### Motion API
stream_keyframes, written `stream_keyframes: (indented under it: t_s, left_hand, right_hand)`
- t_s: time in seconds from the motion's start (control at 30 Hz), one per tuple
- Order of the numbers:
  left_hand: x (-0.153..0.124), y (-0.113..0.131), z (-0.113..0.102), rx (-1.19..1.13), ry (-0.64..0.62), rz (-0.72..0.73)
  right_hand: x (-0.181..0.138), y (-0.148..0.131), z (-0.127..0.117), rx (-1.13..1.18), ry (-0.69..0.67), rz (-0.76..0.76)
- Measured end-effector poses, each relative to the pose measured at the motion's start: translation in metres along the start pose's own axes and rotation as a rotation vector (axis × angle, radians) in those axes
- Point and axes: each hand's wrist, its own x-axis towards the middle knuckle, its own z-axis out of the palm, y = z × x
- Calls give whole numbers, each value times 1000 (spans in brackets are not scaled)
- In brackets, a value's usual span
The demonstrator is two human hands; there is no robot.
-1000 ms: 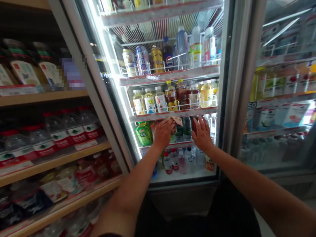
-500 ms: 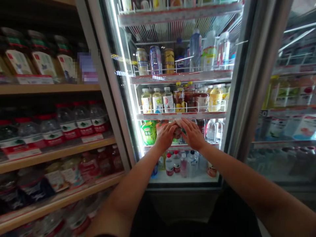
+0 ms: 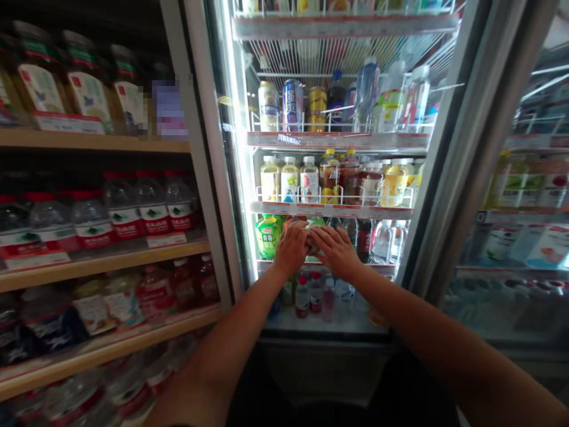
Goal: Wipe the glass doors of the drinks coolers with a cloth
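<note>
My left hand and my right hand meet at arm's length in front of the lit drinks fridge, with their fingertips close together. Both seem to press towards the glass door, which carries reflections. Between the fingers shows a small crumpled pale thing, mostly covered, whose kind I cannot make out. The fingers are bent over it and held together. Behind the hands, inside the fridge, stand a green-labelled bottle on the left and clear bottles on the right.
Higher fridge shelves hold cans and juice bottles; small red-capped bottles stand at the bottom. On the left, wooden shelves carry several rows of bottles. A metal door frame and another glass-fronted fridge are on the right.
Both hands have moved together slightly down and to the left across the fridge front, their fingertips now below the shelf edge. The view has shifted a little.
</note>
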Motion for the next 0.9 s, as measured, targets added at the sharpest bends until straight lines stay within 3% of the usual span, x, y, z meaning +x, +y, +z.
stream_keyframes:
  t_s: [0.2, 0.4, 0.6, 0.83, 0.9]
  left_hand:
    - [-7, -14, -15, 123, -72, 84]
    - [-8, -52, -26, 292, 111, 21]
    - [-14, -75, -19, 286, 116, -23]
    - [-20, -79, -12, 266, 100, -38]
    - [-19, -79, -12, 229, 83, -58]
  right_hand:
    - [7, 20, -10, 12, 70, -89]
    - [-8, 51, -22, -44, 99, -30]
    - [-23, 55, -21, -73, 26, -118]
    - [-13, 69, -36, -114, 121, 119]
    - [-11, 67, -39, -92, 76, 94]
